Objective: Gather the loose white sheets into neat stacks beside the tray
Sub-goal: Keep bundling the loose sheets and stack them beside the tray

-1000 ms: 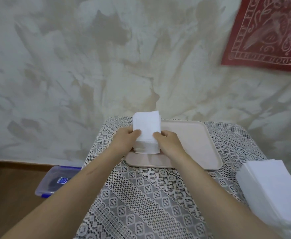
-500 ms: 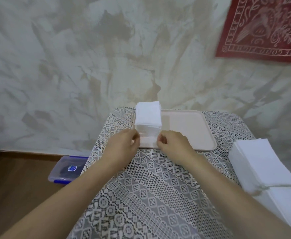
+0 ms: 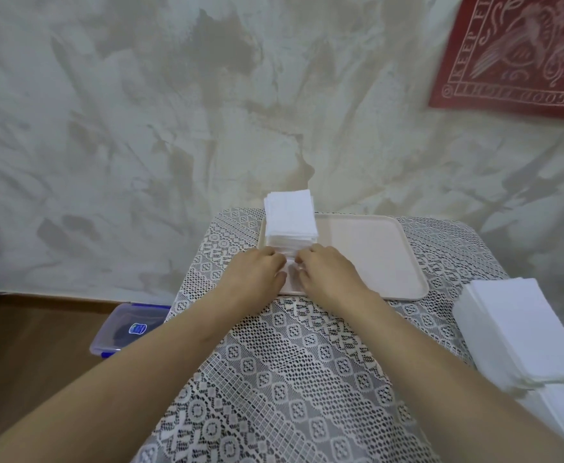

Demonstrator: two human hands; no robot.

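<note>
Stack [image 3: 290,218] of white sheets stands on the left end of the tray [image 3: 374,255], its top fairly square and its lower layers a little ragged at the near side. My left hand [image 3: 257,272] and right hand [image 3: 327,272] sit side by side on the tray's near left part, knuckles up, with a thin gap between them. Both have their fingers curled in toward the bottom of the stack's near face. My right fingertips [image 3: 302,259] touch the lowest sheets there, and my left knuckles are right against the same edge. The tips are tucked under, so I cannot tell whether either hand pinches any sheets or only presses on them. My forearms run back toward me over the cloth [image 3: 307,362], a grey and white lace pattern that covers the table.

The tray lies across the far end of the table, and the part right of the stack is bare. A pile [image 3: 521,332] of more white sheets lies at the cloth's right edge, near the tray's right corner but apart from it. It rests on a further layer of white sheets nearer me. On the wooden floor [image 3: 23,345] to the left is a clear box [image 3: 130,329] with blue clips. A red hanging [image 3: 521,51] is on the mottled wall [image 3: 140,128] at upper right.
</note>
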